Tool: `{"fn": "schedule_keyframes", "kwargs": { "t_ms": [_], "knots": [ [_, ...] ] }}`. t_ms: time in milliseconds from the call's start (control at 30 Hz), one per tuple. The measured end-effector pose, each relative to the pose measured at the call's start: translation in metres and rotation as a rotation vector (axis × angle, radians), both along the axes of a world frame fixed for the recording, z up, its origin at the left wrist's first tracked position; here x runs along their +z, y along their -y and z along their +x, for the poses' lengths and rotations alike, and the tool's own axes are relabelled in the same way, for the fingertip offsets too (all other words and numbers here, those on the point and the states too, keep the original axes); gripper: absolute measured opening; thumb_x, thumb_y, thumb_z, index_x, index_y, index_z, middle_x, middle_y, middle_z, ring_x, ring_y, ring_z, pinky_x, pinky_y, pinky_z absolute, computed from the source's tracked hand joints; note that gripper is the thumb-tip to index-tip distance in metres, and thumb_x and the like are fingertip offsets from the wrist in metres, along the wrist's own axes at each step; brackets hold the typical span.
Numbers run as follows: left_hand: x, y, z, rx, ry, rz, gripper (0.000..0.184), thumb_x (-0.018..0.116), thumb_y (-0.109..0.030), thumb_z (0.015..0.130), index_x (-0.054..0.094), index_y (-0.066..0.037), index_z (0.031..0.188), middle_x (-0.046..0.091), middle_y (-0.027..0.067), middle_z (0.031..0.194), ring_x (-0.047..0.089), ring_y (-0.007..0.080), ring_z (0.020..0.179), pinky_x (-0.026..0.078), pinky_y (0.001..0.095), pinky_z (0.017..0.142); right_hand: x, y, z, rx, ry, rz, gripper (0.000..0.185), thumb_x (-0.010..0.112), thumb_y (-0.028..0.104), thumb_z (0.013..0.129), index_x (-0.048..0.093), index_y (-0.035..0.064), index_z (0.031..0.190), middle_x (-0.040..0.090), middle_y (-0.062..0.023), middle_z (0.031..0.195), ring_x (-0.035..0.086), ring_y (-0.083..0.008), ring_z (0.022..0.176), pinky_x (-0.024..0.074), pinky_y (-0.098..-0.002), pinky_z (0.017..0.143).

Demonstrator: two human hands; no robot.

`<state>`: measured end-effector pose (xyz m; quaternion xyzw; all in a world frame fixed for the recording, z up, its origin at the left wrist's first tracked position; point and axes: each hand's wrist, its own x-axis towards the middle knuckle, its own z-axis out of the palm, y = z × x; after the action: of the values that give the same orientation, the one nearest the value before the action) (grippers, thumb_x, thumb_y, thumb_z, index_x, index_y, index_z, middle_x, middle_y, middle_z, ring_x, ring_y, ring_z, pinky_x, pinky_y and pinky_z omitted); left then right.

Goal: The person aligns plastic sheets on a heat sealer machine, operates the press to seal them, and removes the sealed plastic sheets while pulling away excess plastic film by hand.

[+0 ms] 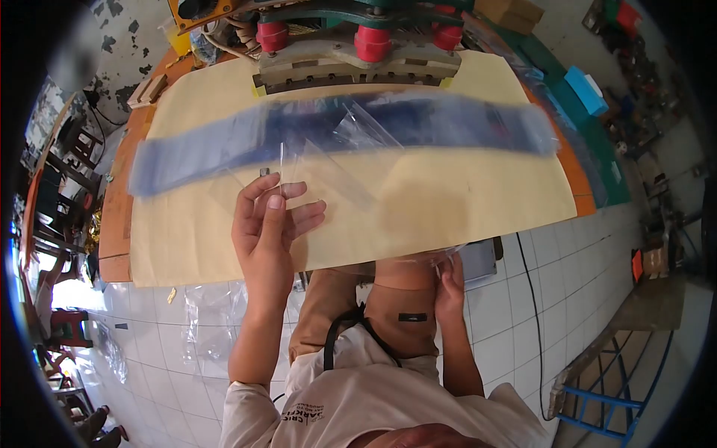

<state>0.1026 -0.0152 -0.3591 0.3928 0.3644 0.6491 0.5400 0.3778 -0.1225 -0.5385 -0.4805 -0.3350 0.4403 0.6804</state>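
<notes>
The left hand (265,224) pinched a clear plastic piece (283,160) pointing away toward the long blue strip (467,128), which lay sideways just past it, while I couldn't tell whether the lower, farther right hand (449,285) gripped anything.

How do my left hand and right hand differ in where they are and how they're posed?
Your left hand is over the yellow sheet, while your right hand is past the sheet's near edge, beside your right leg. The left hand's fingers are spread and plainly seen; the right hand's fingers are closer together and harder to make out. Both hands are bare, with clear plastic at their fingers.
</notes>
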Motion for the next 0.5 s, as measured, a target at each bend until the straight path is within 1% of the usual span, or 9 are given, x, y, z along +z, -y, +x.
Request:
{"fn": "schedule_keyframes", "kwargs": {
  "t_ms": [33,67,100,200,267,300,333,367,500],
  "knots": [
    [-0.002,0.000,0.000,-0.017,0.023,0.002,0.028,0.048,-0.014,0.096,0.044,-0.002,0.121,0.060,0.0142,0.105,0.067,0.0258,0.083,0.057,0.0359,0.074,0.008,-0.006,0.002,0.151,-0.124,0.101,0.082,0.066,0.035,0.083,0.020,0.0046,0.144,0.038,-0.0163,0.139,0.034,-0.0271,0.130,0.0273,-0.0426,0.105],
    [-0.003,0.000,0.000,-0.034,0.045,0.004,0.029,0.049,-0.014,0.095,0.044,-0.002,0.121,0.060,0.0143,0.105,0.067,0.0260,0.083,0.057,0.0358,0.074,0.019,-0.007,0.004,0.164,-0.220,0.145,0.068,0.069,0.031,0.082,0.037,0.0021,0.134,0.048,-0.0147,0.130,0.042,-0.0269,0.123,0.0319,-0.0432,0.103],
    [-0.002,0.001,0.000,-0.031,0.042,0.006,0.029,0.049,-0.014,0.095,0.044,-0.002,0.121,0.060,0.0143,0.105,0.067,0.0260,0.083,0.057,0.0358,0.074,0.016,-0.007,0.008,0.166,-0.223,0.146,0.068,0.069,0.031,0.082,0.037,0.0021,0.134,0.048,-0.0147,0.130,0.042,-0.0269,0.123,0.0319,-0.0432,0.103],
    [0.002,0.003,-0.006,-0.034,0.018,-0.009,0.028,0.047,-0.020,0.097,0.047,0.001,0.116,0.061,0.0170,0.105,0.067,0.0277,0.082,0.056,0.0372,0.076,0.021,-0.004,0.032,0.159,-0.028,-0.028,0.040,0.068,0.022,0.083,0.053,0.0015,0.114,0.059,-0.0123,0.109,0.058,-0.0261,0.101,0.0452,-0.0423,0.091],
    [0.002,0.002,-0.040,-0.090,-0.110,0.034,0.034,0.044,-0.030,0.098,0.051,0.002,0.108,0.061,0.0162,0.102,0.068,0.0287,0.079,0.056,0.0378,0.076,0.062,0.012,0.044,0.061,0.008,-0.075,0.017,0.066,0.018,0.085,0.058,0.0045,0.091,0.061,-0.0056,0.076,0.065,-0.0217,0.073,0.0520,-0.0363,0.072],
    [0.005,0.002,-0.068,0.039,-0.213,0.033,0.041,0.042,-0.037,0.098,0.054,0.001,0.101,0.062,0.0151,0.101,0.068,0.0295,0.076,0.055,0.0378,0.074,0.058,0.018,0.077,-0.065,0.121,0.003,0.015,0.064,0.017,0.087,0.057,0.0048,0.092,0.060,-0.0047,0.071,0.061,-0.0201,0.057,0.0530,-0.0360,0.060],
    [0.001,-0.002,-0.111,0.111,-0.232,0.041,0.039,0.043,-0.036,0.098,0.055,0.001,0.099,0.062,0.0140,0.100,0.067,0.0280,0.074,0.055,0.0362,0.071,0.076,0.026,0.111,-0.141,0.145,0.057,0.014,0.061,0.018,0.090,0.057,0.0057,0.093,0.061,-0.0035,0.078,0.061,-0.0157,0.064,0.0529,-0.0340,0.061],
    [0.006,-0.007,-0.152,0.170,-0.249,0.043,0.033,0.044,-0.032,0.098,0.055,-0.002,0.101,0.059,0.0084,0.088,0.063,0.0189,0.068,0.053,0.0324,0.068,0.087,0.030,0.151,-0.356,0.178,0.001,0.014,0.058,0.021,0.092,0.057,0.0064,0.095,0.060,-0.0026,0.082,0.060,-0.0118,0.071,0.0511,-0.0301,0.063],
    [0.022,-0.025,-0.265,0.120,-0.560,-0.104,0.022,0.052,-0.022,0.095,0.059,-0.001,0.097,0.061,0.0013,0.072,0.062,0.0110,0.064,0.050,0.0242,0.062,0.139,0.037,0.277,-0.327,0.343,-0.126,0.017,0.061,0.024,0.091,0.057,0.0078,0.091,0.052,0.0020,0.074,0.051,-0.0086,0.064,0.0436,-0.0237,0.062]
  ]
}}
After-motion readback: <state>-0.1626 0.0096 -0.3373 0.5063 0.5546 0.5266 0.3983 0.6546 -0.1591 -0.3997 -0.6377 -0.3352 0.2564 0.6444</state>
